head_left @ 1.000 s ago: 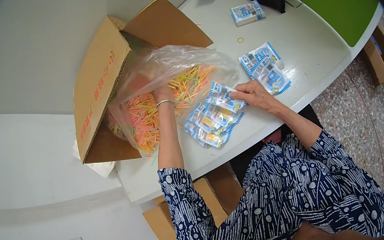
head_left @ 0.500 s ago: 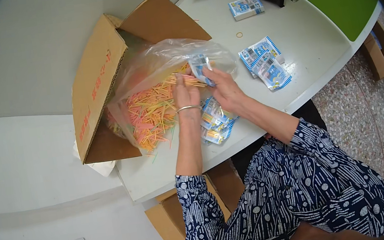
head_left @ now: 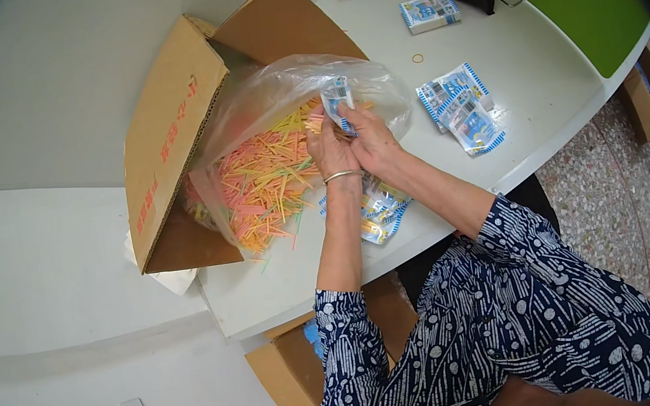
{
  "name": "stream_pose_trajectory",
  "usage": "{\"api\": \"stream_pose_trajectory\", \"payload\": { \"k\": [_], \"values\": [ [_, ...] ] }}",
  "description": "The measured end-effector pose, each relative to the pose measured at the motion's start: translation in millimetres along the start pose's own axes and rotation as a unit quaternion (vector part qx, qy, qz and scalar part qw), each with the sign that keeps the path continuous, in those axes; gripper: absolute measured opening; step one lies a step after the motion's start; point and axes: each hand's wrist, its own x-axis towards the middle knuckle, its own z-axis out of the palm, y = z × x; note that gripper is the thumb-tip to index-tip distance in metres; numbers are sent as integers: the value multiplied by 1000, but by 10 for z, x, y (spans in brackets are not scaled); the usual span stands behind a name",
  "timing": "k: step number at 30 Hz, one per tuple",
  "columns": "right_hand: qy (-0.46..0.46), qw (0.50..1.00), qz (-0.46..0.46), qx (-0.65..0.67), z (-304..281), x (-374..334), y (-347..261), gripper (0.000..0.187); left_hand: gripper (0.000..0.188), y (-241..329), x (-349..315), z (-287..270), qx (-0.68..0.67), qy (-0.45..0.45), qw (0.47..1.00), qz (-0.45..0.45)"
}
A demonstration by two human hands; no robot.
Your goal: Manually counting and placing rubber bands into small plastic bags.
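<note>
My left hand [head_left: 332, 150] is closed on a bundle of thin coloured sticks [head_left: 315, 121], their ends showing by its fingertips. Right against it, my right hand [head_left: 375, 144] grips a small blue-and-white packet [head_left: 336, 95], which stands up between the hands. How far the sticks reach into this packet is hidden by my fingers. Just left of the hands, a heap of pink, yellow and orange sticks [head_left: 263, 174] spills from a clear plastic bag [head_left: 282, 72]. Below my wrists lie several clear-and-blue packets [head_left: 381, 216] with sticks visible inside.
The bag comes out of an open cardboard box [head_left: 174, 133] on the white table [head_left: 543, 102]. To the right are flat packets [head_left: 470, 120], a rubber band [head_left: 418, 59] and a packet stack [head_left: 431, 13]. Another open carton [head_left: 279, 380] sits under the table edge.
My hands have come closer together, with the left moving right against the right one. The sticks that stretched across between them are now mostly covered by fingers. The view has shifted slightly.
</note>
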Motion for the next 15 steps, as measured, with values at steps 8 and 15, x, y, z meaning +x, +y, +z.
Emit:
{"api": "stream_pose_trajectory", "payload": {
  "k": [8, 15],
  "values": [
    [-25, 997, 9, -70, -26, -72, -115, 23, 16, -45, 103, -103, -61, -15, 995, -72],
    [-116, 908, -21, -402, -155, -415, -623, 22, 22, 338, 324, -370, -71, 14, 992, -102]
  ]
}}
